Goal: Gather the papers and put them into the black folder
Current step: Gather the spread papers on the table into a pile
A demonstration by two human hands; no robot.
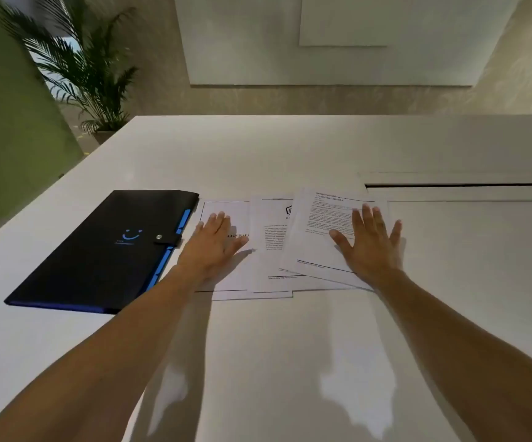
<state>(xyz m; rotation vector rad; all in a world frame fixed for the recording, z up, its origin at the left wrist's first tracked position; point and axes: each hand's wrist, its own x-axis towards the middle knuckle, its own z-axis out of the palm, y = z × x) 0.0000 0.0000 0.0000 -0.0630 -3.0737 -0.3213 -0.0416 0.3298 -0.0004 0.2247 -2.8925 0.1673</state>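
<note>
The left hand [216, 239] lies flat with fingers spread on the leftmost sheet, and the right hand [369, 240] presses flat, fingers apart, on the tilted top sheet; neither grips anything, likely pinning the papers [271, 247] so they can be slid together. These overlap loosely on the white table [274, 346]. The black folder [105, 250] lies closed and snapped, just left of them.

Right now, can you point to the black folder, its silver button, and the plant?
Flat black folder [92, 256]: head view, front cover.
Round silver snap button [159, 237]: head view, centre.
Green leafy potted plant [95, 71]: head view, fronds.
</note>
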